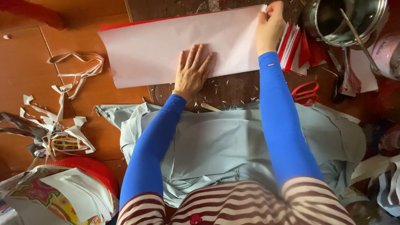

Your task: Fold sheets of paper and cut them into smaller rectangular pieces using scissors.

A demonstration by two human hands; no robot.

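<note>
Paper [160,48], a large pale sheet with a red edge showing along its top, lies flat on the surface [16,90], partly on the orange wood and partly on a darker worn board [235,88]. The left hand [192,72] rests palm down on the sheet's lower middle, fingers spread and released, pressing it flat. The right hand [269,24] is at the sheet's top right corner, its fingertips pinched on the edge there. Both arms wear blue sleeves, coming out of red-and-white striped cuffs.

Just right of the sheet sits a stack [294,46] of folded red and white papers. Beyond it stands a metal pot [349,8] with a stick leaning inside, and a pink cup [395,54] beside that. Red scissors [306,93] lie near the right forearm. A grey cloth [220,143] covers the lap below the hands. White paper strips [77,71] curl on the wood to the left, with more scraps [50,129] nearer the person. Bottom left, a red bowl [91,170] holds what look like cut sheets, though the pile is too jumbled to be sure.
</note>
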